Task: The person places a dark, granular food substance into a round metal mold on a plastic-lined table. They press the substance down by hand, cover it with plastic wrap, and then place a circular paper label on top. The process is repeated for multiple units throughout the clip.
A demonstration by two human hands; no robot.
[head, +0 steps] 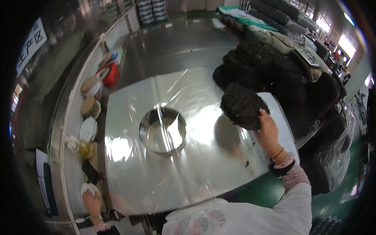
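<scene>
My right hand (268, 129) holds a round, dark cake (242, 105) by its right edge, seemingly dried seaweed. It hovers over a pile of clear plastic sheets (141, 182), which reflects it. Left of it, a shiny metal ring (179, 151) stands on or under the film; I cannot tell which. Down at the lower left, my left hand (92, 201) rests its fingers on a white round stack (85, 188), perhaps paper discs. Whether the fingers pinch anything there is hidden. Dark crumbs lie on the plastic near my right wrist.
Heaped dark round cakes (249, 64) crowd the right side. Along the left ledge stand jar-like round containers (90, 107), a red box (111, 73), a white disc stack (88, 129) and a black object (90, 171). A steel table (164, 47) extends behind. Clear bags (337, 155) hang at right.
</scene>
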